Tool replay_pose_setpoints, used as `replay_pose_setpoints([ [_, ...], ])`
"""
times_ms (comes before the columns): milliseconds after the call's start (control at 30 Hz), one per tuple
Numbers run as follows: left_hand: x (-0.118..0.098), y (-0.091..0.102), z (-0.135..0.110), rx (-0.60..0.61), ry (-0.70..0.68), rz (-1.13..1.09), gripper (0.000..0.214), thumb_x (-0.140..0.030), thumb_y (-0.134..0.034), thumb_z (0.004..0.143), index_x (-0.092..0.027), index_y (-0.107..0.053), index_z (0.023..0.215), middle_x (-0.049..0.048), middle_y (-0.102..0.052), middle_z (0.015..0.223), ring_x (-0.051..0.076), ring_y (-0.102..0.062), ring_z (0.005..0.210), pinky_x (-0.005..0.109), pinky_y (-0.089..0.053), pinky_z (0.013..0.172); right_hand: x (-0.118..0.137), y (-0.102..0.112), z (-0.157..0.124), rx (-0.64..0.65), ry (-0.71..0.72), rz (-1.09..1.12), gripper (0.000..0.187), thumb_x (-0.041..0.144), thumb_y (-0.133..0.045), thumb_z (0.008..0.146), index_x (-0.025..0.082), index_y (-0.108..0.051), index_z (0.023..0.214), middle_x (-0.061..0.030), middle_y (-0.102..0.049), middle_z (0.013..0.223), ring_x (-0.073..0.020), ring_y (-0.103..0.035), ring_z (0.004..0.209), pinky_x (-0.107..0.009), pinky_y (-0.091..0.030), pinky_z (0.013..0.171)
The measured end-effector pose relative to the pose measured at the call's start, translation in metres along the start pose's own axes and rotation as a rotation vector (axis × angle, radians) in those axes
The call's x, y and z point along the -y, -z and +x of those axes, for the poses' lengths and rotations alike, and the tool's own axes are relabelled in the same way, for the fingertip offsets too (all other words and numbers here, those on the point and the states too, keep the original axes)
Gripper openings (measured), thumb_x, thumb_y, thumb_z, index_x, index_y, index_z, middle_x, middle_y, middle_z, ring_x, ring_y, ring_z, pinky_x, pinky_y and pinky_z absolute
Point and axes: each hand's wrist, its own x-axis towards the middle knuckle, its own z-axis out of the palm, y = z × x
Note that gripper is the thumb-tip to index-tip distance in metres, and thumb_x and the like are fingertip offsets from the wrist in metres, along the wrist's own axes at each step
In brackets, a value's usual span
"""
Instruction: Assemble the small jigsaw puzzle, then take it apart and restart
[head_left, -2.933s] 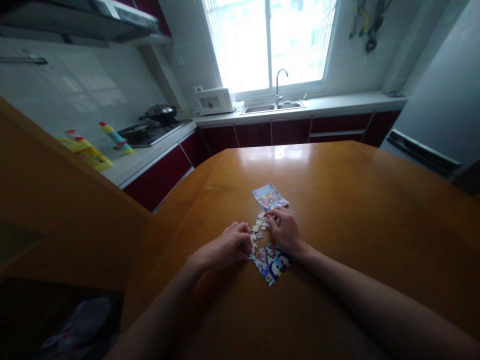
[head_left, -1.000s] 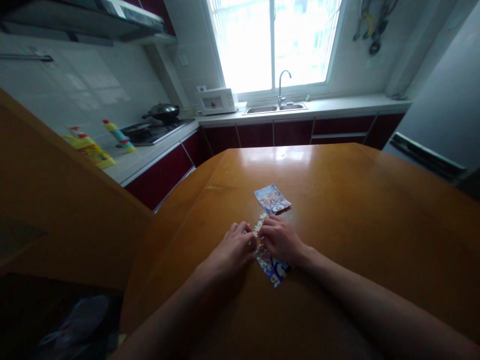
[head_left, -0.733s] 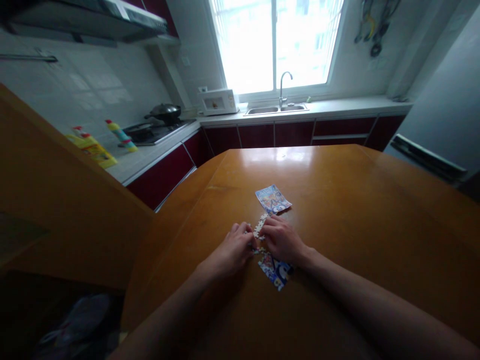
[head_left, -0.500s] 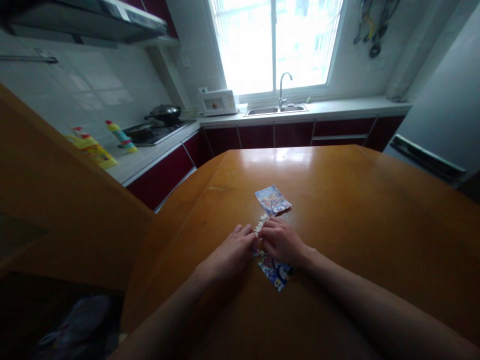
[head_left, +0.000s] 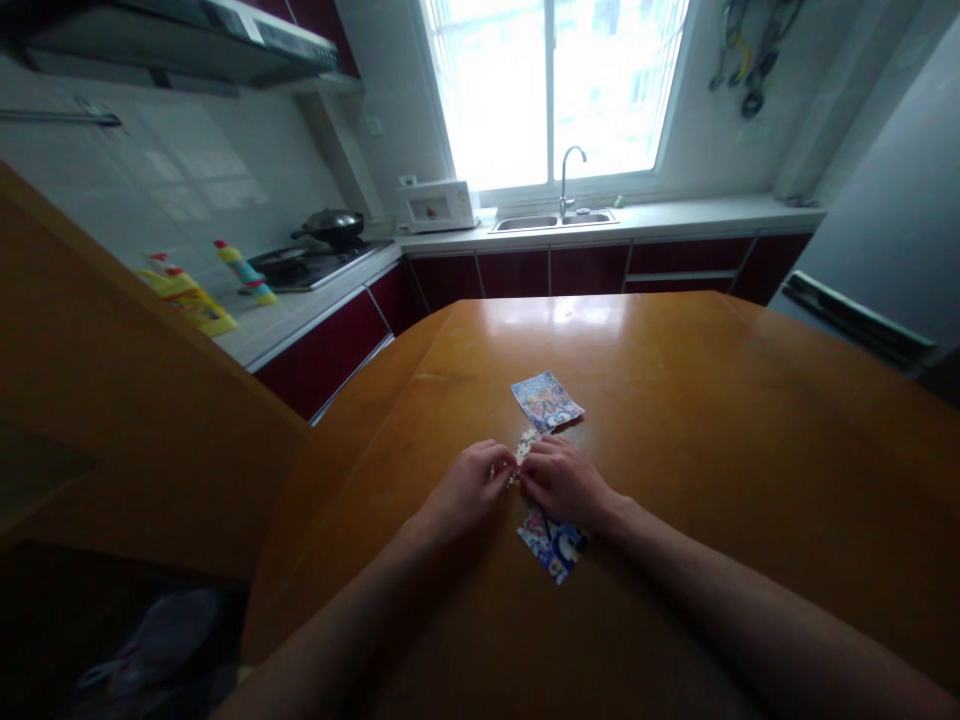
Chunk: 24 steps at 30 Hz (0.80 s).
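My left hand (head_left: 472,485) is closed in a pinch, with small pale jigsaw puzzle pieces (head_left: 514,479) at its fingertips. Against the same pieces, the bent fingers of my right hand (head_left: 566,482) are pressed together, almost meeting the left fingertips. Partly under my right hand lies a joined section of jigsaw puzzle (head_left: 553,548), blue and white with a jagged edge. Loose white-backed puzzle pieces (head_left: 527,440) are heaped just beyond the fingers. A square printed picture sheet (head_left: 546,400) lies flat behind that heap. My fingers hide part of the pieces.
Everything lies on a large brown wooden table (head_left: 660,400). Beyond it runs a counter with a microwave (head_left: 436,206) and a sink (head_left: 525,223). To the left are a wok (head_left: 332,226) on the stove and cleaning bottles (head_left: 246,272). A wooden panel (head_left: 135,400) stands at the left.
My left hand has shifted slightly away from me and its pinch is rounder. Coloured pieces that showed below the fingertips no longer show there. My right hand has barely moved.
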Motion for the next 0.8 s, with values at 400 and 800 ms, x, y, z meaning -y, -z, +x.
replay_pose_setpoints([
  [400,-0.017,-0.005,-0.01,0.028,-0.04,0.214,0.012,-0.026,-0.066,0.093,-0.02,-0.073,0.101,0.0076,-0.062,0.103,0.024,-0.056,0.1,0.037,-0.046,0.092,-0.009,0.014,0.004,-0.145,-0.37,-0.157,0.026,0.022,-0.051,0.1,0.02,-0.069,0.081,-0.0077,-0.067,0.092,-0.0218,-0.058,0.093,-0.033,-0.043,0.085],
  [800,-0.016,-0.034,-0.021,0.166,-0.037,0.039,0.014,-0.006,-0.064,0.08,-0.019,-0.066,0.086,0.0044,-0.059,0.102,0.019,-0.056,0.095,0.029,-0.045,0.084,0.022,0.064,-0.028,0.508,-0.357,-0.117,0.053,0.026,-0.09,0.061,0.02,-0.066,0.108,-0.0111,-0.058,0.117,-0.0299,-0.056,0.105,-0.035,-0.045,0.086],
])
